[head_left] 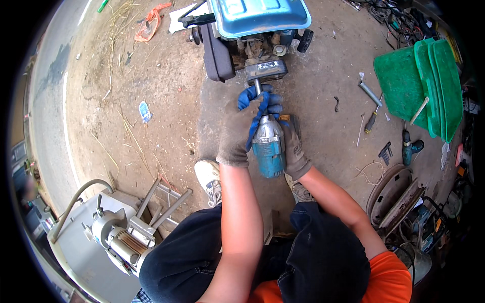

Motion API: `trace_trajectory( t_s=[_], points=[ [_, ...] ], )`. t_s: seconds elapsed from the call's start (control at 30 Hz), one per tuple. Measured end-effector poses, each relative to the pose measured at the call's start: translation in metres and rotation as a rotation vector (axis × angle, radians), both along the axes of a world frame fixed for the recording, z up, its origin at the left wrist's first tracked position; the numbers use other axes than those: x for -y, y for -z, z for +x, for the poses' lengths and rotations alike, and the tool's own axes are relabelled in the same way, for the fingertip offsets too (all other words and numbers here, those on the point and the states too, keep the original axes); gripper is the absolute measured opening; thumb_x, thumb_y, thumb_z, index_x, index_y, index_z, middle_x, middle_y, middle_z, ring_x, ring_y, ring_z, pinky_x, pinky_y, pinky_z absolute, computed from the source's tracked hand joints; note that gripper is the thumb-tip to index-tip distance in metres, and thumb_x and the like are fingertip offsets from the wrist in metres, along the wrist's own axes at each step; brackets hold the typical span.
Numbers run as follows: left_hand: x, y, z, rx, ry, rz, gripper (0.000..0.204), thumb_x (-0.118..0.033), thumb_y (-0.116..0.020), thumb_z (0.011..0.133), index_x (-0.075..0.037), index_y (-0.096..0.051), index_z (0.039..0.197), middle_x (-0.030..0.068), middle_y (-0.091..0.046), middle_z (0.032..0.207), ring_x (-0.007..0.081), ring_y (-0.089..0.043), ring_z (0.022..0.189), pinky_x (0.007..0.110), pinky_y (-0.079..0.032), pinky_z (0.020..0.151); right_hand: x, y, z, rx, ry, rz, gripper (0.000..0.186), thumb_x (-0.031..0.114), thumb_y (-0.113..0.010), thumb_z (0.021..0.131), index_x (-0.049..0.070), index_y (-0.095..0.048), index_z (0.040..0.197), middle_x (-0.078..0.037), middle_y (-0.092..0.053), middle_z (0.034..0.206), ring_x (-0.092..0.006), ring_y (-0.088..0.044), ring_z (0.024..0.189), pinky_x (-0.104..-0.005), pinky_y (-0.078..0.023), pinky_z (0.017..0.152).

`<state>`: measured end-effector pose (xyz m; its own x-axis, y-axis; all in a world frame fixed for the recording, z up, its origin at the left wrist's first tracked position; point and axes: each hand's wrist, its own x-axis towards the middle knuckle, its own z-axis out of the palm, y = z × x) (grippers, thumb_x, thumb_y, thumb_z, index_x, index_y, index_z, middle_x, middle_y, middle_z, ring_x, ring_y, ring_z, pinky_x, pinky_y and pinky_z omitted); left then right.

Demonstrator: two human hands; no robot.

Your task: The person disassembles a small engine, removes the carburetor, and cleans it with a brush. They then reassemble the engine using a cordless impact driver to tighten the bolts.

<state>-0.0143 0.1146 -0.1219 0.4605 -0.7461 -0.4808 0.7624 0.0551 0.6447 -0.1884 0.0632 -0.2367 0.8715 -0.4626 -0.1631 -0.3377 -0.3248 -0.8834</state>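
Observation:
A teal and silver impact wrench (269, 159) points away from me, level with the middle of the view. My right hand (294, 149), in a grey-and-blue work glove, is closed on its right side, where the grip is partly hidden. Wrapped round the wrench's nose and the metal shaft (258, 87) is my gloved left hand (237, 126). The shaft's far end meets a dark housing (266, 70) low on a small engine with a blue fuel tank (260, 19). My left fingers hide where shaft and wrench join.
Stacked green plastic bins (399, 76) stand at the right. Near them lie a screwdriver (371, 121), a cordless drill (407, 147), hex keys (385, 152) and a metal reel (391, 192). A silver motor-driven machine (124, 242) sits at lower left. An orange plastic bag (150, 22) lies at far left.

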Motion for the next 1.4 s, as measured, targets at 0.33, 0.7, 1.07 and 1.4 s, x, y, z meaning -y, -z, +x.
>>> trace_trajectory(
  t_s=[0.33,0.7,1.07,1.4],
  points=[
    [0.0,0.004,0.001,0.04,-0.026,-0.006,0.032,-0.015,-0.06,0.1,0.006,-0.058,0.123,0.0163,-0.07,0.103,0.0231,-0.07,0.086,0.036,-0.06,0.078,0.01,-0.066,0.012,0.089,-0.028,-0.305,0.069,0.018,-0.077,0.079,-0.001,-0.041,0.135,-0.026,-0.05,0.123,-0.0421,-0.057,0.11,-0.0489,-0.049,0.092],
    [0.001,0.008,-0.023,0.003,0.026,0.004,0.03,-0.015,-0.056,0.102,0.006,-0.057,0.122,0.0174,-0.07,0.102,0.0223,-0.07,0.088,0.034,-0.059,0.08,0.014,-0.054,-0.023,-0.025,-0.044,-0.266,0.063,0.017,-0.07,0.087,0.001,-0.041,0.14,-0.023,-0.055,0.125,-0.0371,-0.059,0.114,-0.0458,-0.052,0.095],
    [0.032,0.016,-0.026,-0.05,-0.034,-0.052,0.03,-0.023,-0.058,0.102,0.004,-0.059,0.115,0.0148,-0.071,0.095,0.0206,-0.069,0.08,0.034,-0.059,0.075,0.034,-0.048,-0.021,0.063,0.034,-0.267,0.078,0.024,-0.082,0.074,-0.001,-0.043,0.136,-0.024,-0.053,0.121,-0.0422,-0.057,0.11,-0.0499,-0.049,0.094],
    [0.042,0.005,-0.027,-0.024,-0.132,0.155,0.022,-0.014,-0.064,0.098,0.005,-0.065,0.108,0.0167,-0.072,0.09,0.0215,-0.071,0.073,0.033,-0.06,0.064,0.03,0.004,-0.027,0.036,0.22,0.553,0.075,0.02,-0.084,0.073,-0.001,-0.044,0.133,-0.024,-0.052,0.123,-0.0395,-0.057,0.112,-0.0467,-0.05,0.093]
  ],
)
